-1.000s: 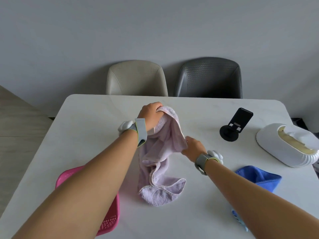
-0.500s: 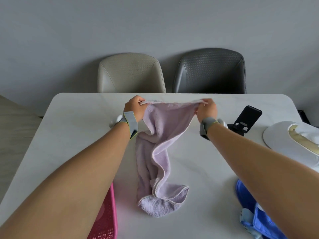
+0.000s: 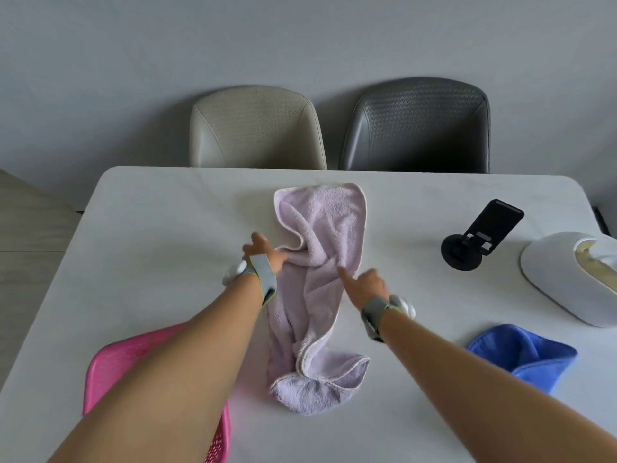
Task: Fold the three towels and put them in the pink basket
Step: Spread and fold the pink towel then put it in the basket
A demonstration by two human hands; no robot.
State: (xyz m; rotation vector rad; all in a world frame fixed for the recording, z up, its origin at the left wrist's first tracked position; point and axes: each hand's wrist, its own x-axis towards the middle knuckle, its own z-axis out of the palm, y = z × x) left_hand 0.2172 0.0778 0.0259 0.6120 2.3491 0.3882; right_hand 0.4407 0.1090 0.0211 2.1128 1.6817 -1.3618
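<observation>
A lilac towel (image 3: 320,262) lies stretched out and rumpled down the middle of the white table (image 3: 160,235), its far end spread flat and its near end bunched. My left hand (image 3: 265,253) touches the towel's left edge at a fold, thumb raised and fingers apart. My right hand (image 3: 365,284) sits at the towel's right edge with the index finger stretched onto the cloth. A blue towel (image 3: 521,355) lies crumpled at the right. The pink basket (image 3: 110,369) stands at the near left, partly hidden under my left forearm. I see only these two towels.
A black phone stand (image 3: 480,235) and a white tissue box (image 3: 567,279) stand at the right side of the table. A beige chair (image 3: 257,128) and a grey chair (image 3: 417,125) are pushed in at the far edge.
Both hands let go of the towel's top edge, which now lies flat at the far side. The hands have drawn back to the towel's middle.
</observation>
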